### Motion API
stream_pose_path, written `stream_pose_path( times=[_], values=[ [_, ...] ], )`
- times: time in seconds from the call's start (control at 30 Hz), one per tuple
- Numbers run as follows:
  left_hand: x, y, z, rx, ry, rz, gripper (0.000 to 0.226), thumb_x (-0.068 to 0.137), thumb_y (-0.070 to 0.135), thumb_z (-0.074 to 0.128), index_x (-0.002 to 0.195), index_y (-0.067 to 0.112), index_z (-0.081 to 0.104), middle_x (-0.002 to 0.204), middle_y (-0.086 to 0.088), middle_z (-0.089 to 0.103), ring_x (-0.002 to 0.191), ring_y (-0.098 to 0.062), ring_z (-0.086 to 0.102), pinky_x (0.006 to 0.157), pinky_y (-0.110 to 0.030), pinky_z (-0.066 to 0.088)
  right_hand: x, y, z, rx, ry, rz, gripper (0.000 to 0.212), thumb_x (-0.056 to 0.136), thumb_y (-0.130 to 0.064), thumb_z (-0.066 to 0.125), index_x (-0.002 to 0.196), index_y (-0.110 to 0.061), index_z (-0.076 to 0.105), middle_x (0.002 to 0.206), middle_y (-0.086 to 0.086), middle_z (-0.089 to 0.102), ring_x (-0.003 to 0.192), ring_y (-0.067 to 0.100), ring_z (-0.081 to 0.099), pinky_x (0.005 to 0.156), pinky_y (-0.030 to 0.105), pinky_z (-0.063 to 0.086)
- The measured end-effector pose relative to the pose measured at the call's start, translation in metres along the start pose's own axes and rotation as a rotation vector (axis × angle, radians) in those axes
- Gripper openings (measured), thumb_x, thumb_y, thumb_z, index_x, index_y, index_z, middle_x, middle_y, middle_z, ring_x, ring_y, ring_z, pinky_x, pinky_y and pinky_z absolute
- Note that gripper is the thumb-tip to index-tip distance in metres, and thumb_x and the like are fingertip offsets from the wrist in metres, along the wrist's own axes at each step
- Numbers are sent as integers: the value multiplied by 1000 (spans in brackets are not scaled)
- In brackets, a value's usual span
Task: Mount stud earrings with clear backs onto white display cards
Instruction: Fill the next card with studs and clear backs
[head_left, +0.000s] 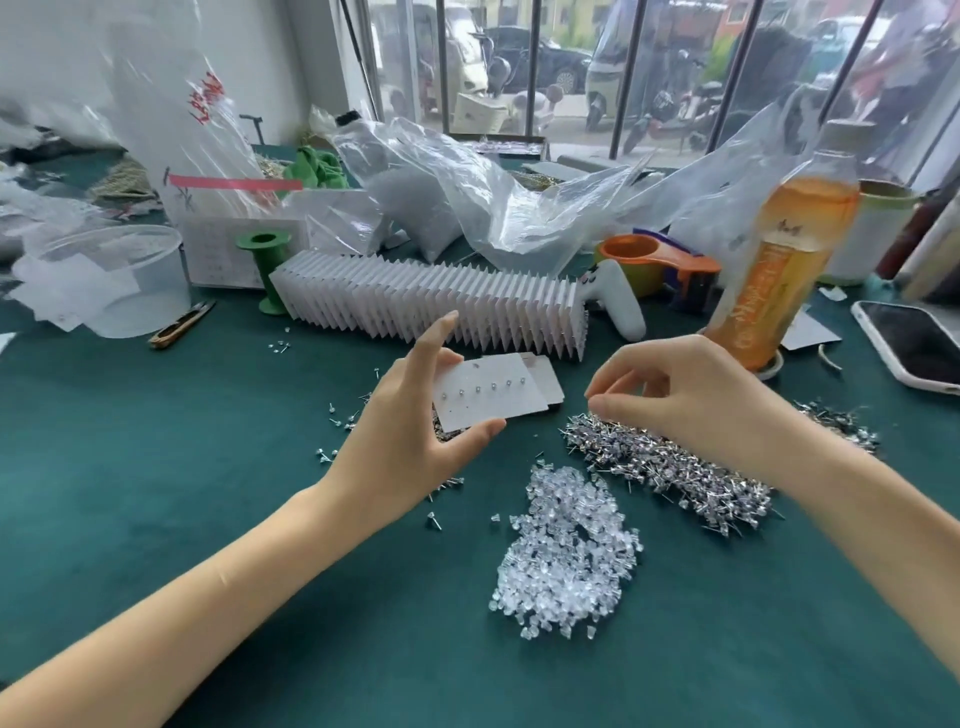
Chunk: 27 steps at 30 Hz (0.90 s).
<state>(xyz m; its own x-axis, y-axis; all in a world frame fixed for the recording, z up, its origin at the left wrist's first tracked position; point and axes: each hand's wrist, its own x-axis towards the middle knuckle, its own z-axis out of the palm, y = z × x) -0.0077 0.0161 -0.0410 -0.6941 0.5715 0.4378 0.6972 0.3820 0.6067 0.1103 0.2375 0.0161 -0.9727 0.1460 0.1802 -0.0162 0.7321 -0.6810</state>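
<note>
Card (488, 397), white, is being held above the table (208, 467) in the left hand (410, 431), thumb curling under its lower edge and fingers bracing the top; a row of studs is already sitting across its upper line, with further holes seemingly unfilled. More cards are lying just beneath it. Right hand (680, 395) is hovering over the stud pile (670, 467), fingers curling down to the heap, thumb and forefinger closing together; whether a stud is pinched between them cannot be told. Step in hand, by judgement: picking the next stud for the card. Next move is calling for a single post lifted free of the tangle, turned point-first, and pushed through a vacant hole; a clear back from the backs pile (566, 556) would follow behind the card. Finished cards (431, 306) are standing in a long fanned row behind. Containers: clear tub (114, 280), contents unclear; plastic bags (467, 197), one holding pale bulk material; bottle (784, 249), holding orange drink. Phone (914, 345) is lying at the right edge.
</note>
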Motion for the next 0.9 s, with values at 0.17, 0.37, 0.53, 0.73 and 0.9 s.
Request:
stream_pose_path(
  times=[0.17, 0.37, 0.53, 0.73, 0.9],
  values=[
    [15, 24, 27, -13, -62, 49, 96, 72, 50, 73, 146, 38, 12, 115, 16, 48, 106, -1, 44, 89, -18, 31, -30, 23, -13, -190, 1, 134, 8, 78, -34, 75, 75, -38, 69, 67, -27, 61, 60, -7, 52, 53, 17, 33],
    [24, 39, 50, -69, -120, 73, 97, 69, 55, 72, 146, 34, 16, 119, 9, 56, 109, -4, 48, 85, -8, 30, -42, 25, -1, -428, -44, 131, 5, 83, -39, 69, 86, -37, 65, 89, -15, 59, 87, 4, 53, 73, 25, 42],
    [10, 35, 44, -75, -158, 98, 97, 65, 64, 63, 145, 37, 17, 122, 10, 56, 107, 2, 46, 85, 2, 28, -41, 26, 5, -455, -62, 113, 14, 83, -41, 69, 95, -34, 65, 91, -15, 57, 92, 6, 50, 73, 26, 41],
    [3, 37, 41, -30, -146, 135, 92, 67, 65, 60, 145, 35, 21, 120, 10, 54, 106, 4, 43, 87, 7, 23, -41, 26, 15, -507, -1, 67, 13, 83, -39, 69, 91, -29, 64, 88, -14, 53, 92, 10, 47, 68, 26, 32],
    [1, 38, 41, 3, -136, 173, 90, 69, 65, 58, 145, 30, 24, 118, 12, 52, 111, -2, 44, 90, 0, 24, -42, 26, 9, -405, -18, 90, 15, 81, -35, 71, 81, -37, 56, 88, -15, 59, 90, 7, 51, 70, 27, 38]
  ],
)
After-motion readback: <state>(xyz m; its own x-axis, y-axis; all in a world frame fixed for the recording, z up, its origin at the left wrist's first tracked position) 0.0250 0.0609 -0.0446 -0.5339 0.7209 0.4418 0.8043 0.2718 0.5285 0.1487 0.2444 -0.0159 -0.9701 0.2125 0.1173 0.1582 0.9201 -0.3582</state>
